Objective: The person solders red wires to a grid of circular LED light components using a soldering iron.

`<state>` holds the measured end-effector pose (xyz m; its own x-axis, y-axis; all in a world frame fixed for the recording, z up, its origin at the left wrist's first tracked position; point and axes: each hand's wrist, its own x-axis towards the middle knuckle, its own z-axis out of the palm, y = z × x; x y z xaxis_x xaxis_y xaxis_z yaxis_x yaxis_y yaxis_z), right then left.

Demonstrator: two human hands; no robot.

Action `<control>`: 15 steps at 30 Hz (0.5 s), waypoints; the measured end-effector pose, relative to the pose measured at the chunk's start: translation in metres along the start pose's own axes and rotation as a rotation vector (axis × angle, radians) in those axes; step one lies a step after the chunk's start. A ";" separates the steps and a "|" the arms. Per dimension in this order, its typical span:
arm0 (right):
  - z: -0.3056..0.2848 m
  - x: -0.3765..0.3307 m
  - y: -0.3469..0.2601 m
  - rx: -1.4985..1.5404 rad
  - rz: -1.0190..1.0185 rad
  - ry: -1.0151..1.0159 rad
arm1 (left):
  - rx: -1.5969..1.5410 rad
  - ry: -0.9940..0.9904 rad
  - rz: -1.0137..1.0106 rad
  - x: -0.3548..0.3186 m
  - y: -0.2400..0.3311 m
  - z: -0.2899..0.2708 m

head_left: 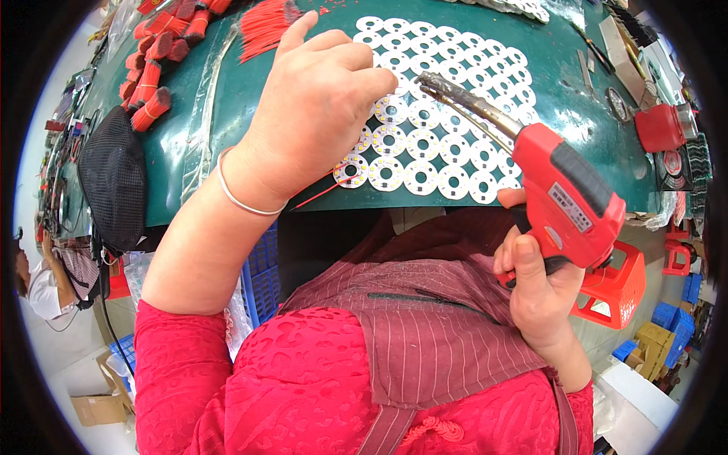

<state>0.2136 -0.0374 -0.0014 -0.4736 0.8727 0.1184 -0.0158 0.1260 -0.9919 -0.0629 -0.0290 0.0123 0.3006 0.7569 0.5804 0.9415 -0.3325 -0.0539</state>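
My right hand [535, 284] is wrapped round the handle of a red and black soldering gun [550, 178]. Its long metal barrel points left over the rows of round white LED boards [453, 149], with the dark tip close to my left fingertips. Above the left part of the boards, my left hand [318, 98] is closed in a pinch with the little finger raised. What it pinches, if anything, is hidden. Beneath that wrist a red wire [315, 199] and a dark one run to the board at the near left corner [350, 171].
Loose red wires [265, 29] lie at the far side of the green table [189, 178]. Bundled red wires [152, 98] and a black mesh bag [114, 178] are at the left. On the right stands a red container [660, 129]; below it, a red stool [618, 284].
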 end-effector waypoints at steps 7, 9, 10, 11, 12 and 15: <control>0.004 0.000 0.002 0.008 -0.016 -0.008 | -0.064 0.015 -0.054 -0.010 -0.010 0.010; 0.005 0.000 0.003 0.015 -0.023 0.002 | -0.068 0.003 -0.057 -0.010 -0.009 0.009; 0.004 0.000 0.006 0.010 -0.030 -0.011 | -0.072 -0.009 -0.060 -0.010 -0.009 0.008; 0.003 0.000 0.007 0.006 -0.037 -0.023 | -0.072 -0.009 -0.061 -0.010 -0.009 0.008; 0.004 0.000 0.007 0.006 -0.037 -0.024 | -0.077 -0.012 -0.065 -0.010 -0.009 0.008; 0.005 0.001 0.007 -0.005 -0.045 -0.024 | -0.094 -0.013 -0.065 -0.010 -0.011 0.009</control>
<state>0.2092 -0.0381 -0.0086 -0.4936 0.8546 0.1616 -0.0330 0.1673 -0.9854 -0.0752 -0.0279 -0.0005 0.2419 0.7857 0.5693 0.9408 -0.3334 0.0604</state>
